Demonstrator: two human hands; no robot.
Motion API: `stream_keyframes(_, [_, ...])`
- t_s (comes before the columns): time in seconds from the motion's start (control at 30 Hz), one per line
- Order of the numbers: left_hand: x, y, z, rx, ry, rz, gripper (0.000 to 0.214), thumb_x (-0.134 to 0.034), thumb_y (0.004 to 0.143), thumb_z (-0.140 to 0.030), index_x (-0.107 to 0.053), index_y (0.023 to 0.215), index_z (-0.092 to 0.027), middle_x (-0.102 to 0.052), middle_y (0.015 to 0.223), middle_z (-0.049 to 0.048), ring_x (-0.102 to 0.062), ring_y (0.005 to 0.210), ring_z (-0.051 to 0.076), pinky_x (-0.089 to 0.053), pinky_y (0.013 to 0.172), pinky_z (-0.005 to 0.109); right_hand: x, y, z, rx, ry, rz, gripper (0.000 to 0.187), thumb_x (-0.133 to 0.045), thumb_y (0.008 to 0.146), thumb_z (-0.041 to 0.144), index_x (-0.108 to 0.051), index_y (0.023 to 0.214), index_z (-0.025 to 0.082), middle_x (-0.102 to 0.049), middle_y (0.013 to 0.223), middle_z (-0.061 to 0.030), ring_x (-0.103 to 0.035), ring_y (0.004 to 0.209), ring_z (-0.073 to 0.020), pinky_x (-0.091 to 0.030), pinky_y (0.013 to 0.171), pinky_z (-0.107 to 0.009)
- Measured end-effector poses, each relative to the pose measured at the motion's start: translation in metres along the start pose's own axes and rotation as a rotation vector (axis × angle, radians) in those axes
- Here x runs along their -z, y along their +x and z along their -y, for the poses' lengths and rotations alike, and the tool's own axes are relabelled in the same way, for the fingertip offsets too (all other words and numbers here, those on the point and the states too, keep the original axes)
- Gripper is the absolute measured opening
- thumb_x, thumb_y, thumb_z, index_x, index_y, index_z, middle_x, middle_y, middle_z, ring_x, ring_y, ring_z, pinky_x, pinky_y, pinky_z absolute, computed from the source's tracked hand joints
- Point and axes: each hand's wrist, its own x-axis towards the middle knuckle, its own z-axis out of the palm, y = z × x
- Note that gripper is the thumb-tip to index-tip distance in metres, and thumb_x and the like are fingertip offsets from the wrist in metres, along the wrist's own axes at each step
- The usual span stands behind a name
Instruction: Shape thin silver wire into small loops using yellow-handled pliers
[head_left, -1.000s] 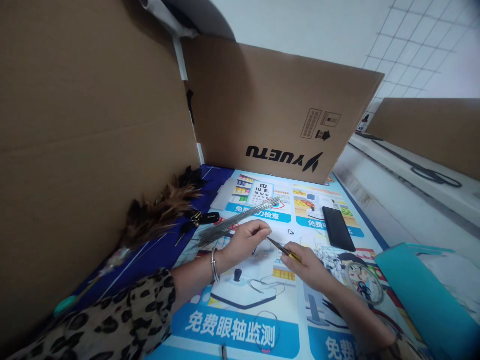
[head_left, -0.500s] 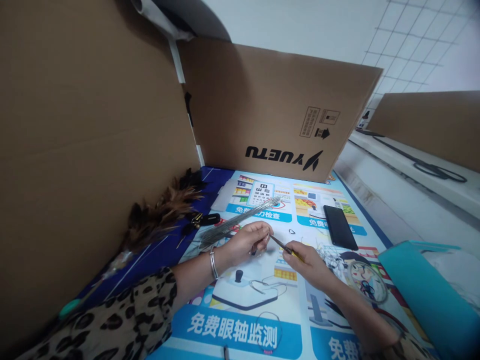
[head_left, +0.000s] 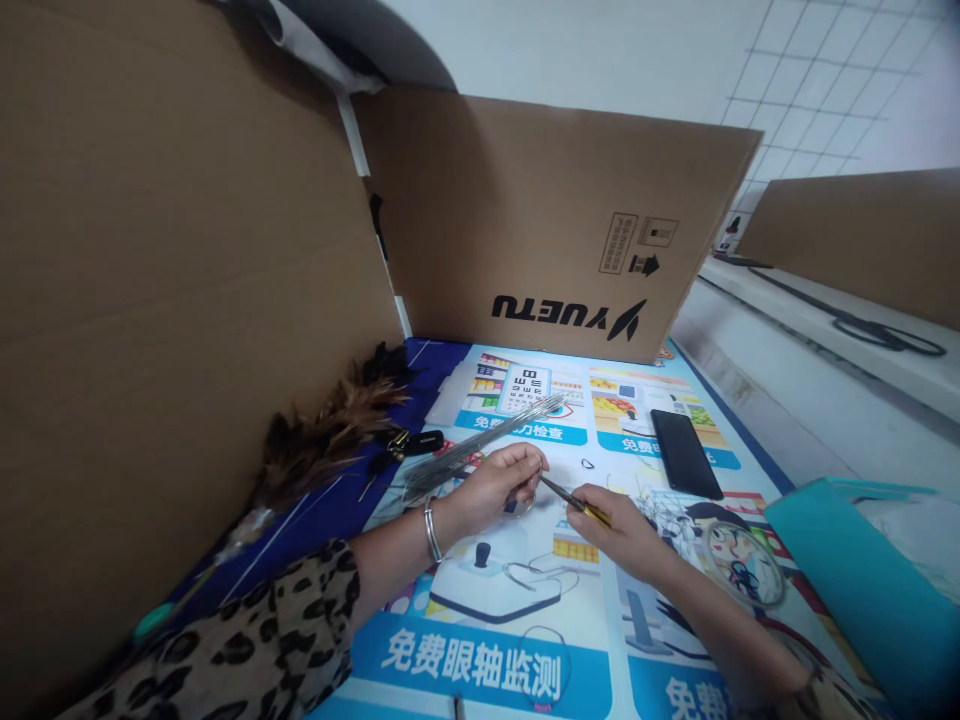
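Note:
My left hand point(head_left: 501, 483) is closed in a pinch on a thin piece of bent wire point(head_left: 534, 487) just above the printed table mat point(head_left: 480, 660). My right hand point(head_left: 615, 525) grips small pliers with yellow handles point(head_left: 574, 497), whose tip touches the wire at my left fingertips. A bundle of straight thin wires point(head_left: 480, 445) lies on the mat just behind my left hand. A silver bangle sits on my left wrist. Bent wire loops point(head_left: 529, 578) lie on the mat in front of my hands.
Cardboard panels point(head_left: 540, 220) wall off the left and the back. A feather duster point(head_left: 322, 445) and dark keys point(head_left: 409, 442) lie at the left. A black phone point(head_left: 682, 453) lies to the right, and a teal folder point(head_left: 862, 580) at the far right. A small wire ring point(head_left: 586, 463) lies behind the pliers.
Both hands stay nearly in place; my left fingers have turned the wire slightly and the pliers' tip remains at it. The camera has shifted a little.

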Motion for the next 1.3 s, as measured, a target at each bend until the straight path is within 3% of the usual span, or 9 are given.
stream_keyframes(0.5, [-0.0005, 0.0, 0.0023, -0.194, 0.386, -0.178, 0.029, -0.048, 0.083, -0.044, -0.054, 0.083, -0.015, -0.038, 0.059, -0.0046, -0.033, 0.049, 0.006, -0.026, 0.045, 0.018, -0.0005, 0.0007, -0.0005, -0.012, -0.029, 0.008, 0.025, -0.042, 0.088, 0.041, -0.052, 0.08, 0.02, -0.054, 0.072, 0.0016, -0.05, 0.066, -0.0125, -0.036, 0.06, -0.024])
stream_keyframes(0.7, [-0.0023, -0.0034, -0.001, -0.261, 0.547, -0.184, 0.026, -0.045, 0.086, -0.039, -0.056, 0.082, -0.015, -0.043, 0.062, -0.0029, -0.038, 0.056, 0.008, -0.032, 0.052, 0.019, -0.001, 0.001, -0.002, -0.015, -0.018, 0.011, 0.023, -0.042, 0.088, 0.04, -0.052, 0.08, 0.02, -0.054, 0.073, 0.0018, -0.05, 0.068, -0.0126, -0.036, 0.06, -0.023])
stream_keyframes(0.9, [-0.0029, -0.0027, -0.002, -0.281, 0.587, -0.226, 0.026, -0.044, 0.086, -0.038, -0.057, 0.082, -0.016, -0.045, 0.063, -0.0021, -0.04, 0.058, 0.009, -0.035, 0.055, 0.02, 0.0, 0.0003, -0.0003, -0.023, -0.019, 0.016, 0.025, -0.042, 0.088, 0.04, -0.052, 0.079, 0.02, -0.054, 0.072, 0.0018, -0.05, 0.067, -0.0125, -0.036, 0.059, -0.024])
stream_keyframes(1.3, [-0.0019, -0.0035, -0.0046, -0.35, 0.689, -0.186, 0.023, -0.044, 0.087, -0.033, -0.058, 0.083, -0.015, -0.053, 0.073, 0.0004, -0.046, 0.069, 0.011, -0.039, 0.066, 0.022, -0.001, 0.0, 0.0013, -0.032, -0.041, 0.027, 0.023, -0.042, 0.088, 0.038, -0.051, 0.078, 0.02, -0.053, 0.071, 0.002, -0.049, 0.065, -0.0122, -0.034, 0.058, -0.023])
